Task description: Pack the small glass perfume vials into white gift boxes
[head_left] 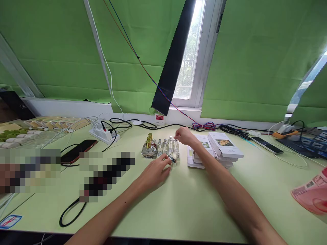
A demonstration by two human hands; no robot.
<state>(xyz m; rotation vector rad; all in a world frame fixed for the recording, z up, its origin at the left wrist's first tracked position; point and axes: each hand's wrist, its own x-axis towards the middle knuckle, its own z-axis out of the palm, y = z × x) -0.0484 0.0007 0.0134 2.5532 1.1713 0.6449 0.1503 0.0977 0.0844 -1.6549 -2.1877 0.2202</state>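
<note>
Green fabric blinds hang behind a pale green, smooth table (pixel 178 204), with a strip of window between them. Near the table's far middle stands a row of small clear glass bottles (pixel 167 146), upright and close together; at the left end of the row sit a rounder flask and a gold-capped bottle (pixel 149 142). The left hand (pixel 155 172) rests just in front of the row, forearm stretched flat over the table, fingertips pinching a small shiny silver cap (pixel 171 159). The right hand (pixel 185 136) reaches in above the row's right end, wrist raised, fingers curled onto the top of the end bottle (pixel 176 145). Right of the row lies a stack of flat white boxes (pixel 219 148). Left of it sit a white power strip (pixel 103 135) and a dark phone (pixel 78 150).
</note>
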